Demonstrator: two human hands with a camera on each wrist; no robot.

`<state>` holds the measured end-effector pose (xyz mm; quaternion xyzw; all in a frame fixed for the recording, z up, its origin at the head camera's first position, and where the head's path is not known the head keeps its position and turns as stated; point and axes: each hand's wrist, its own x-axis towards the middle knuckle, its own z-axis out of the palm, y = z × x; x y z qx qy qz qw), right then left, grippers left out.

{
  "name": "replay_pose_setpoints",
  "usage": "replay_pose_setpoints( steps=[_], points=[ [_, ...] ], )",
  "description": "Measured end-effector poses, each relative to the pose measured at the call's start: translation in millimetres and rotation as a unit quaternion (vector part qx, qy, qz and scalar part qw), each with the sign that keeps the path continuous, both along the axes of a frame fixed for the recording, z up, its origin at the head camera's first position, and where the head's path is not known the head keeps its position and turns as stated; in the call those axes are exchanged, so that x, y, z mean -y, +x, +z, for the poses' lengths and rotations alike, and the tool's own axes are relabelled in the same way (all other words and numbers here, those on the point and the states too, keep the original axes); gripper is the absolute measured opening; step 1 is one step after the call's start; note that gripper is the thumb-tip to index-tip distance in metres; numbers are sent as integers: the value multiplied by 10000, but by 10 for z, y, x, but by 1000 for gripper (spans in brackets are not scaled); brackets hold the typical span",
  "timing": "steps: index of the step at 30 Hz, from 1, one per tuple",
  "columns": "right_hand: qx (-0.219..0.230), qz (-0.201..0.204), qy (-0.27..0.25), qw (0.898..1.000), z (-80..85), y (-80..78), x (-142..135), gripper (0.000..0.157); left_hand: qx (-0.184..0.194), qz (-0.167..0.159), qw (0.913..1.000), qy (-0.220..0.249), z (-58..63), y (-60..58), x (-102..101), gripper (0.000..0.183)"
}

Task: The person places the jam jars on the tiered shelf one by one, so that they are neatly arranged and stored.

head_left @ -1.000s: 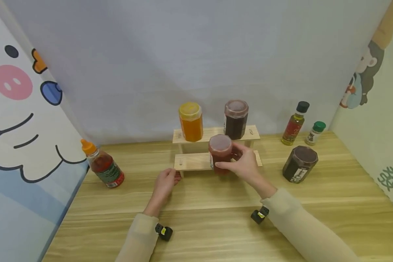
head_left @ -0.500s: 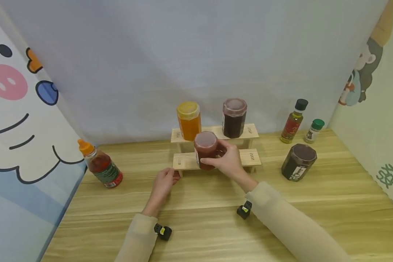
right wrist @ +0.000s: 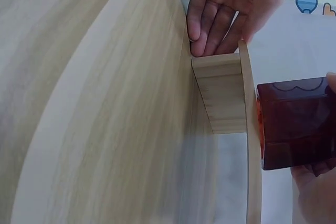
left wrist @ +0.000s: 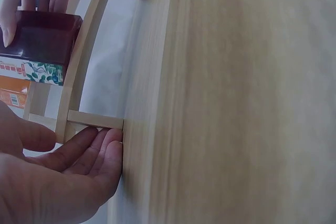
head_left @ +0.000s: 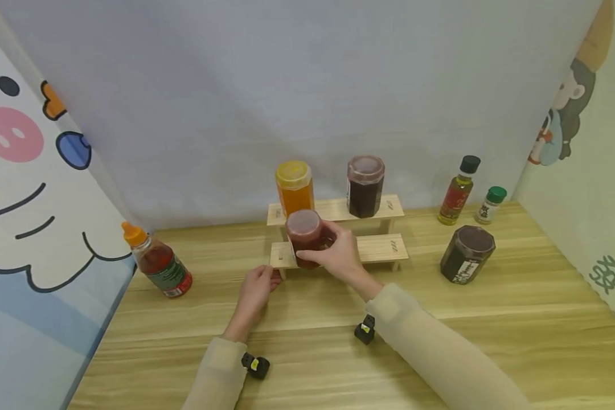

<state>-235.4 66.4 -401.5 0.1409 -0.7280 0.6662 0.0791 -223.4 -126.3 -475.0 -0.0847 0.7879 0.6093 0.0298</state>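
Observation:
My right hand (head_left: 342, 257) grips a dark red jam jar (head_left: 303, 226) around its side, thumb in front, over the left part of the lower step of a two-step wooden rack (head_left: 376, 249). In the right wrist view the jar (right wrist: 296, 124) stands upright, its base right at the lower board. My left hand (head_left: 256, 289) holds the rack's left end; in the left wrist view its thumb is at the board's end and its fingers (left wrist: 86, 153) lie against the leg. On the upper step stand an orange jar (head_left: 295, 191), partly hidden, and a dark jar (head_left: 365, 191).
At the right are another dark jar (head_left: 468, 254), a small oil bottle (head_left: 456, 196) and a green-capped shaker (head_left: 490, 206). A sauce bottle with an orange nozzle (head_left: 161, 265) stands at the left. A pale wall (head_left: 307, 85) rises behind the rack.
My right hand has carried the red jam jar leftward along the lower step, from its middle to its left part. The left hand stays at the rack's end.

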Motion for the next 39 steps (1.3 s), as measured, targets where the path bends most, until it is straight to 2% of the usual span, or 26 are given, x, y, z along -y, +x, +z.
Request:
replay_pose_setpoints(
  steps=[10,18,20,26,29,39],
  points=[
    [11,-18,-53,10000,-35,-28,75,65,-10,-5,10000,31,-7,-11,6,37],
    [-93,75,-184,9998,-342,-207,54,69,-68,-27,9999,108,-10,-23,-10,37],
    [29,88,-127,9999,-281,-164,41,70,-62,-13,9999,158,-13,-25,-8,37],
    [307,-31,127,9994,-293,-141,-45,72,-31,36,9998,209,1,-3,-3,37],
    [318,-67,217,9992,-316,-138,-107,71,-30,30,9997,249,-7,-2,-4,37],
    [290,-197,520,9980,-208,19,-388,68,0,-41,9994,332,-10,-7,-15,38]
  ],
)
